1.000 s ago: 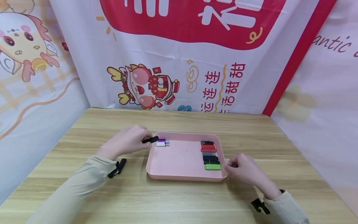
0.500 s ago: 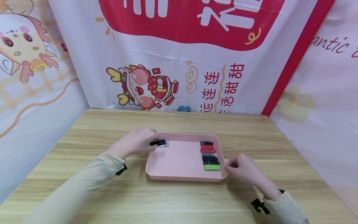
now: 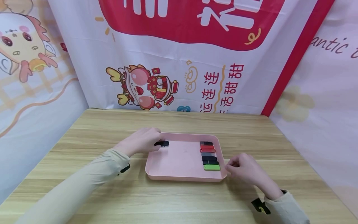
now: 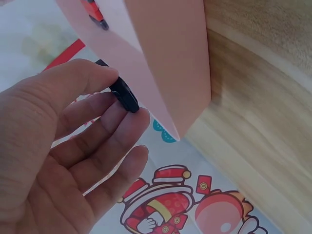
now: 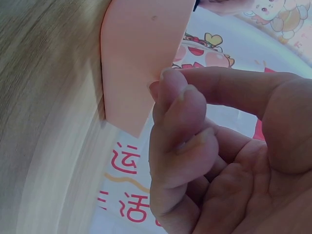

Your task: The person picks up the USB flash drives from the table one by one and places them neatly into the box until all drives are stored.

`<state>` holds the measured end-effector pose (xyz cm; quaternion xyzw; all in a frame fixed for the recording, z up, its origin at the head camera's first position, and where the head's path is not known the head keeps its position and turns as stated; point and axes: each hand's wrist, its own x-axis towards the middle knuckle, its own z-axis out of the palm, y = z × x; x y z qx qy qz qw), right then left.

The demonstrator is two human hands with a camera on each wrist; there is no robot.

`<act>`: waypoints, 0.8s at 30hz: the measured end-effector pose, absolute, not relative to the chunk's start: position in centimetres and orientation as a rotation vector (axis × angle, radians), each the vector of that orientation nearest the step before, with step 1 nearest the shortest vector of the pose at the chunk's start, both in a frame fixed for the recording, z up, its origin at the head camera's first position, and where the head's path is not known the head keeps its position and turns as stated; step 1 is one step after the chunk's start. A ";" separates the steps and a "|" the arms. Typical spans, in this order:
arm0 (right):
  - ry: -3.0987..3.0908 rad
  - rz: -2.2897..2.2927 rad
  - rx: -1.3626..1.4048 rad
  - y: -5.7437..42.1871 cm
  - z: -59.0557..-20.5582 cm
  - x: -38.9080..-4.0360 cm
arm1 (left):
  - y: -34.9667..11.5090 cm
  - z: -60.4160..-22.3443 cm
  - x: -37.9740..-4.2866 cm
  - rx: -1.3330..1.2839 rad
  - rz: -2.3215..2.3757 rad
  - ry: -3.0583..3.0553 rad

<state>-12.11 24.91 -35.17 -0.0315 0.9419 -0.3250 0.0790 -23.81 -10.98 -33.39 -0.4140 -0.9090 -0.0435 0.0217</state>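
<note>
Black stick: the black stick (image 3: 162, 143) is inside the far left corner of the pink tray (image 3: 181, 161); I cannot tell if it rests on the floor there or is a little above it. A thin pale edge shows just beside it, too small to name. If the stick is let go from above, in my opinion it may roll and lie crooked.
Left hand: the left hand (image 3: 145, 139) pinches the black stick, with the thumb on one side and the fingers on the other. The left wrist view shows the stick slanting in this pinch, so uneven pressure could turn it. The knuckles are near the tray wall, and a quick pull back could knock this wall.
Sticks on the right: a row of sticks lies side by side within the tray, among them a red stick (image 3: 207, 148) and, nearest to the person, a green stick (image 3: 212, 167). A bump of the tray could probably break this order.
Right hand: the right hand (image 3: 243, 169) has curled fingers, with the tips at the near right corner of the rim; whether they pinch it, I cannot tell. If this support is weak, a push from the left may slide the tray.
Bench: the wooden bench (image 3: 117, 196) looks smooth, so the tray could possibly slip on it easily.
</note>
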 end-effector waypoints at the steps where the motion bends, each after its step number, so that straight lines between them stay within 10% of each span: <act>1: 2.817 -0.974 -0.096 24.9 -35.2 -12.1 | -10.9 -33.5 -23.8 -1.290 -0.127 -2.809; 24: 2.824 -0.953 -0.088 24.7 -35.3 -12.2 | -9.7 -35.7 -24.5 -1.396 -0.057 -2.742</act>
